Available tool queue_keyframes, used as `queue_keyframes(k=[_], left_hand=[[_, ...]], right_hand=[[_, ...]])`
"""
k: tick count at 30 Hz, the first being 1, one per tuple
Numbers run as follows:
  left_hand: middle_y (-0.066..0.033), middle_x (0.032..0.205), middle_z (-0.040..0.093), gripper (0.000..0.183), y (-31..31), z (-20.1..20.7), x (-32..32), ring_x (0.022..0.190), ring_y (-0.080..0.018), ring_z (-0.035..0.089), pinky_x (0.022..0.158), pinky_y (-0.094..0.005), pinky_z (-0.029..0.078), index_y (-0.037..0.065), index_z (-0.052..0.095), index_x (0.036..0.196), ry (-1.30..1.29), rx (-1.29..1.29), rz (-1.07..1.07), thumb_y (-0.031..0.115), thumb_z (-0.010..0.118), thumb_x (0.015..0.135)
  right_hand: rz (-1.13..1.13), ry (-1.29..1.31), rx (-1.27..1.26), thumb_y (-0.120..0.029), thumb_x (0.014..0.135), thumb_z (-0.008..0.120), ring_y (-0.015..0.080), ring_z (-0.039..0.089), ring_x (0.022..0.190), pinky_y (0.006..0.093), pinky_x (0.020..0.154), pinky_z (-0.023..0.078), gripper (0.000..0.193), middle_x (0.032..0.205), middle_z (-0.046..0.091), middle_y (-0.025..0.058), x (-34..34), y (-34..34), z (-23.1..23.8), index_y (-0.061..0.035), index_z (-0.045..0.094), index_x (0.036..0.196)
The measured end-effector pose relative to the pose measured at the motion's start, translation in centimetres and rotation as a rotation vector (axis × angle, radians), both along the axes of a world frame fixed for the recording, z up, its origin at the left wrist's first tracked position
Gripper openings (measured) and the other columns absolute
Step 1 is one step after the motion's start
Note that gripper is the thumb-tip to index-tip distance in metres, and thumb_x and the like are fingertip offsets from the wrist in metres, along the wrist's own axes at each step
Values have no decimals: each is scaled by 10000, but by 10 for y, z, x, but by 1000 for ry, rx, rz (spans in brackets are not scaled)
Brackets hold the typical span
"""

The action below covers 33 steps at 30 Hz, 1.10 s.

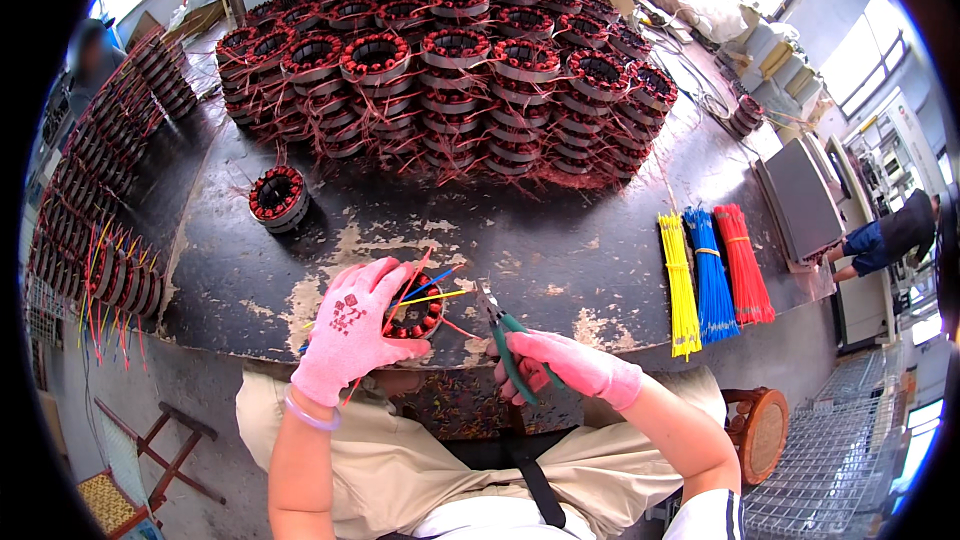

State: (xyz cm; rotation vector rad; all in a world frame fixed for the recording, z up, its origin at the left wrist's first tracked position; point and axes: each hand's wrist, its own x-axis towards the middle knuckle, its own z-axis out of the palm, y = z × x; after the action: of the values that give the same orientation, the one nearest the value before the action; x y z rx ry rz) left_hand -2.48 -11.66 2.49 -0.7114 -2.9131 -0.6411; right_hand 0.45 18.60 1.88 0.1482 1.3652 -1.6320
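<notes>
In a pink glove, my left hand grips a motor stator, a ring with red copper windings, at the table's near edge. Red, blue and yellow wires stick out of the stator toward the right. My right hand, also gloved in pink, is closed around the green handles of a pair of cutting pliers. The pliers' jaws point up and left, close to the tip of the yellow wire; whether they touch it I cannot tell. My left fingers partly hide the stator.
Stacked stators fill the back of the worn black table. A single stator sits front left of them. Bundles of yellow, blue and red wires lie at right. More stators line the left. Two people are farther off.
</notes>
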Motion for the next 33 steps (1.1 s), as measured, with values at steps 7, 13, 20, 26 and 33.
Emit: queue_keyframes(k=[7,13,20,26,33], left_hand=[[-168,1304,570,1020,4,0,3,1192,-375,560,1069,-473,425,26,533,1398,34,-52,67,528,898,589],[-151,1171,582,1007,18,-6,11,1092,-326,589,1001,-441,440,-6,539,1326,72,-184,314,653,834,624],[-154,1164,582,979,16,-2,10,1078,-345,593,957,-453,466,-19,565,1282,95,-132,285,606,874,595],[-154,1170,579,981,12,-3,10,1076,-343,590,945,-450,468,-16,556,1293,103,-133,269,595,878,596],[-156,1160,578,976,12,-4,10,1078,-345,587,952,-453,459,-19,548,1286,99,-134,271,582,885,595]], right_hand=[[-85,53,-15,-444,1063,491,216,685,914,363,838,585,500,1081,658,102,2,-1,-2,-27,517,1337],[-21,-165,-126,-397,1077,458,299,666,1106,450,980,549,516,1236,630,162,15,11,1,-29,478,1437],[16,-191,-110,-449,1058,466,301,671,1098,436,964,556,561,1226,646,169,5,0,-5,-16,496,1413],[-10,-177,-91,-485,1047,476,266,695,996,413,880,583,543,1131,674,137,-2,-10,4,-33,558,1337],[12,-30,26,-467,1053,468,233,696,863,363,786,589,529,1029,672,115,-6,-16,2,-13,555,1311]])
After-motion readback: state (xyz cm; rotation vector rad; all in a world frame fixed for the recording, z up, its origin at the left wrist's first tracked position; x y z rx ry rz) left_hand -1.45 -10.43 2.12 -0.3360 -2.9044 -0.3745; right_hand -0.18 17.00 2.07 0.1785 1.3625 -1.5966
